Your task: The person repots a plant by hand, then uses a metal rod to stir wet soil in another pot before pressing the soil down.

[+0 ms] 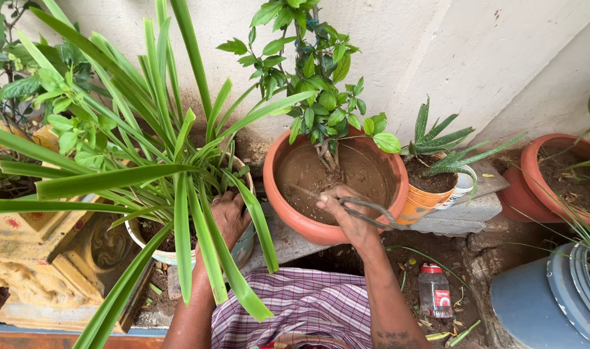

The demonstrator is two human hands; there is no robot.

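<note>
My right hand [346, 216] grips a pair of metal shears [372, 212] over the near rim of a terracotta pot [275, 194] filled with wet brown soil, where a leafy green shrub [314, 77] grows at the back. My left hand [229, 214] rests on the rim of a white pot [139, 239] that holds a plant with long strap-like green leaves [178, 174]; several leaves hide part of that hand. My lap, under a checked purple cloth [295, 310], lies between my arms.
A small yellow pot with a spiky succulent [437, 148] stands on a stone slab [476, 210] right of the terracotta pot. Further right are another terracotta pot [553, 174] and a blue-grey tub [547, 304]. A small plastic bottle [434, 291] stands on the dirt. A yellow carved block [42, 258] sits left.
</note>
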